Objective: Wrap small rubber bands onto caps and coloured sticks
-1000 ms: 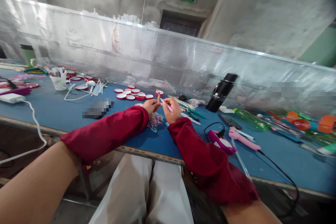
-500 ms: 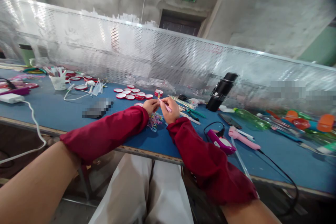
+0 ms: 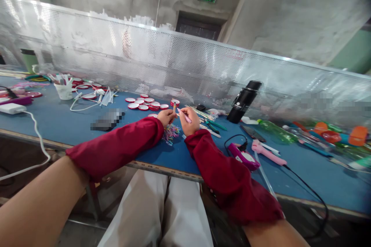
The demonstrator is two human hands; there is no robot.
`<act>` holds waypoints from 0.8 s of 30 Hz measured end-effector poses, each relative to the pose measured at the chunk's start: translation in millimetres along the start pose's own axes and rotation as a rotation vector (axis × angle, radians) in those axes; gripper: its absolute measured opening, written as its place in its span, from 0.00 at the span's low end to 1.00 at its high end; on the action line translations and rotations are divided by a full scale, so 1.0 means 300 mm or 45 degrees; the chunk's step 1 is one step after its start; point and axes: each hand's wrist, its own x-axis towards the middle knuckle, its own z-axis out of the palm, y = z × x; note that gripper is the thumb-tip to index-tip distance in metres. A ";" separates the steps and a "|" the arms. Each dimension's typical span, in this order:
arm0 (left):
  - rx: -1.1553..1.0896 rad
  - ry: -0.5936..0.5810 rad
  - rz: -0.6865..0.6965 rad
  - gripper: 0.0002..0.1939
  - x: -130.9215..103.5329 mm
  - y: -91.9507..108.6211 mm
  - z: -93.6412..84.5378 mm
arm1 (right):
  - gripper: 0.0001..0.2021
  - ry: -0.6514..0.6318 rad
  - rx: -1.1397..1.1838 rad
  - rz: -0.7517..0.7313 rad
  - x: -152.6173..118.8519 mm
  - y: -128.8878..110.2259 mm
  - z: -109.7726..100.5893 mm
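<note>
At the middle of the bench my left hand [image 3: 166, 117] pinches a thin light-coloured stick [image 3: 174, 107] with a dark tip, held upright. My right hand [image 3: 189, 122] is closed around a pink pen-like tool [image 3: 185, 116], its tip pointing up and left near the stick. A small gap shows between the two hands. Below them lies a heap of small multicoloured strands [image 3: 171, 134]; what they are is too small to tell. Just behind the hands sits a red-rimmed round lid [image 3: 174, 102].
Several red-rimmed lids [image 3: 143, 107] lie left of the hands. A black flask [image 3: 244, 101], a purple device [image 3: 244, 157], a pink corded tool [image 3: 268, 152] and a green plastic bottle [image 3: 276, 131] are on the right. A phone [image 3: 108, 119] and a white cup [image 3: 63, 90] are leftward.
My right hand has moved slightly right, away from my left hand, taking the pink pen-like tool with it. My left hand still holds the stick in nearly the same place.
</note>
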 end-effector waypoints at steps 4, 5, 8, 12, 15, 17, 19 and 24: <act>-0.012 -0.001 0.006 0.14 -0.001 0.002 0.002 | 0.07 -0.008 0.005 -0.016 -0.002 -0.011 0.000; -0.015 0.002 0.017 0.14 -0.002 0.003 0.003 | 0.07 -0.021 0.005 -0.029 -0.003 -0.014 0.001; -0.014 0.014 0.036 0.15 -0.005 0.008 0.005 | 0.06 -0.043 0.000 -0.038 -0.003 -0.016 0.002; -0.014 0.026 -0.003 0.14 -0.005 0.011 0.005 | 0.07 -0.014 -0.008 0.003 -0.002 -0.009 0.000; -0.005 0.019 0.028 0.14 -0.004 0.009 0.004 | 0.07 -0.029 -0.005 -0.009 -0.003 -0.010 0.001; -0.002 0.011 0.056 0.15 -0.003 0.007 0.002 | 0.07 -0.051 -0.003 -0.033 -0.004 -0.011 0.003; -0.004 0.010 0.043 0.15 -0.002 0.006 0.001 | 0.06 -0.047 -0.007 -0.036 -0.005 -0.009 0.004; -0.010 0.020 -0.017 0.13 -0.001 0.009 0.002 | 0.06 -0.006 -0.003 0.004 -0.005 -0.001 0.005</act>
